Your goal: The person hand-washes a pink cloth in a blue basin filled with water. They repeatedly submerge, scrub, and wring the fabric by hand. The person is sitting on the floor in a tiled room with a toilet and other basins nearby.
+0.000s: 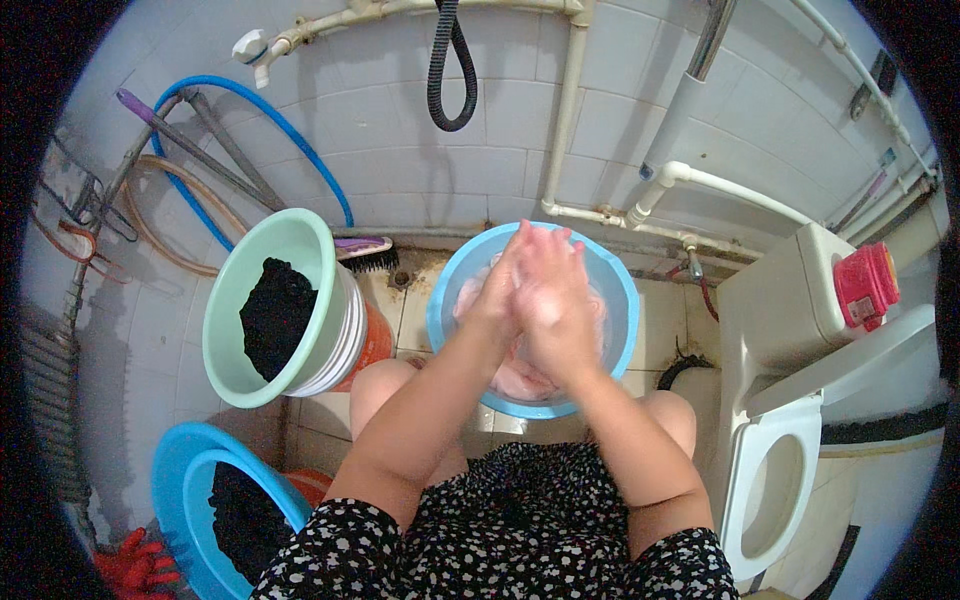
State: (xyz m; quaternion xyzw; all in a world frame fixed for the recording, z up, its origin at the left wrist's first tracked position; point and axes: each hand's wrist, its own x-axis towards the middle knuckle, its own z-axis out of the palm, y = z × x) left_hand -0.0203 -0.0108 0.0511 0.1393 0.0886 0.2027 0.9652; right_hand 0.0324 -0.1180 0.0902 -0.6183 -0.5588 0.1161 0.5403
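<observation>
My left hand (499,284) and my right hand (556,290) are brought together above a light blue basin (624,320), palms facing and fingers pressed against each other. Whatever lies between the palms, if anything, is hidden, and the hands look slightly blurred. A pale spot like suds shows on the right hand. Beneath them, a pale pink wet cloth (523,381) lies in the basin in cloudy water. The basin stands on the tiled floor between my knees.
To the left, a pale green basin (317,245) with black cloth (277,320) rests on a striped bucket (345,345). Nearer stand blue basins (180,470) with more black cloth. A scrub brush (365,250) lies by the wall; a toilet (735,480) stands right.
</observation>
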